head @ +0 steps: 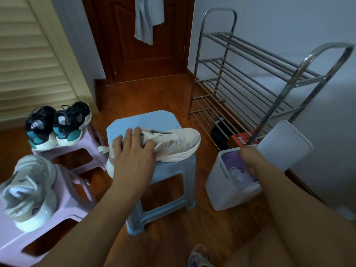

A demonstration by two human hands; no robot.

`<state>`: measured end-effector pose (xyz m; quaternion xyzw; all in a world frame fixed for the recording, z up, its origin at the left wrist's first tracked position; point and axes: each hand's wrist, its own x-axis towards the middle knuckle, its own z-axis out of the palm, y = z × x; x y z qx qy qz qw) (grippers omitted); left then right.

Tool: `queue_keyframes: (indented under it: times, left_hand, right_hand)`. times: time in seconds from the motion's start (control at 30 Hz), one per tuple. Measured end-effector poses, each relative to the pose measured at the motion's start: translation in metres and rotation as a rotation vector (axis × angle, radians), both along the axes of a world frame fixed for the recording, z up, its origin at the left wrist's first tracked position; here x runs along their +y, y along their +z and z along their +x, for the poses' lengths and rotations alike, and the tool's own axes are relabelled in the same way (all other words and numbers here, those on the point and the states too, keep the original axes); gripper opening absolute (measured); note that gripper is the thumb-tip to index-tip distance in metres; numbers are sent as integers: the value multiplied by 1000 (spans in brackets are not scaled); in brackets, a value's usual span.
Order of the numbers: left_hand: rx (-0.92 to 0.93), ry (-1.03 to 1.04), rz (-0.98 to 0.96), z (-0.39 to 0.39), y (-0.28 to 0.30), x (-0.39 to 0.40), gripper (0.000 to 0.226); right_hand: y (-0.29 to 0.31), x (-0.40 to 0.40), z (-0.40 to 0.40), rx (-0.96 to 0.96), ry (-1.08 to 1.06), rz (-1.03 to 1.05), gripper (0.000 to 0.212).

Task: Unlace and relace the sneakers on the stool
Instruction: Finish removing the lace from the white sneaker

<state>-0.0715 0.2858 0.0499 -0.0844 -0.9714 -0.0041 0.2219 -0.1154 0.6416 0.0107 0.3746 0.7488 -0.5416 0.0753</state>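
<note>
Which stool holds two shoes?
The far pink stool, with the black-and-teal pair. The blue stool and near pink stool hold one each.

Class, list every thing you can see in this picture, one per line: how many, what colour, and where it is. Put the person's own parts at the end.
cream sneaker: one, cream, on the blue stool, on its side
blue stool: one, light blue, centre
black sneakers: two, black and teal, on the far pink stool
far pink stool: one, pink, left
grey sneaker: one, grey-white, on the near pink stool
near pink stool: one, pink, lower left
bin: one, white, lid up, right of the blue stool
shoe rack: one, metal, right
door: one, brown, behind
cloth: one, grey, hanging on the door
left hand: on the cream sneaker
right hand: over the bin, grip unclear
</note>
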Motion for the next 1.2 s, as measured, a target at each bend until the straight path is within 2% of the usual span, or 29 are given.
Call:
queue_keyframes:
  times: [0.1,0.17,0.23,0.3,0.37,0.43,0.53,0.6,0.7,0.83,0.9,1.0,1.1,1.2]
  left_hand:
    - [47,-35,71,5,18,-7,34]
    - [42,-26,240,6,29,-24,44]
    - [-131,-37,436,9,31,-49,49]
    - [-391,-121,587,15,26,-75,49]
    - [-488,-176,565,20,23,-89,51]
    - [-413,-148,518,27,26,-92,43]
    - [-242,-88,454,51,41,-99,37]
    - [-149,-42,533,72,57,-123,38]
    - [-118,178,640,113,83,-176,34]
    - [-90,528,635,179,93,-258,28]
    - [-97,650,617,193,81,-285,27]
    - [-142,766,584,201,48,-328,41]
    - [-243,809,453,189,8,-351,56]
    - [-358,830,412,165,-26,-362,55]
  right_hand:
    - [36,-56,2,201,249,138,41]
    - [54,-98,10,368,348,195,44]
    - [60,-135,16,472,439,266,46]
    - [56,-163,21,413,527,361,51]
    - [47,-179,25,290,565,416,57]
    - [46,-191,31,286,569,439,60]
    - [57,-215,35,480,608,400,61]
    - [72,-242,38,639,707,386,63]
    - [96,-297,42,753,899,315,68]
    - [119,-390,57,679,1180,306,60]
    - [119,-417,66,621,1223,309,53]
    - [100,-458,78,614,1302,377,44]
    - [70,-484,80,547,1366,404,39]
    - [43,-506,70,487,1418,413,35]
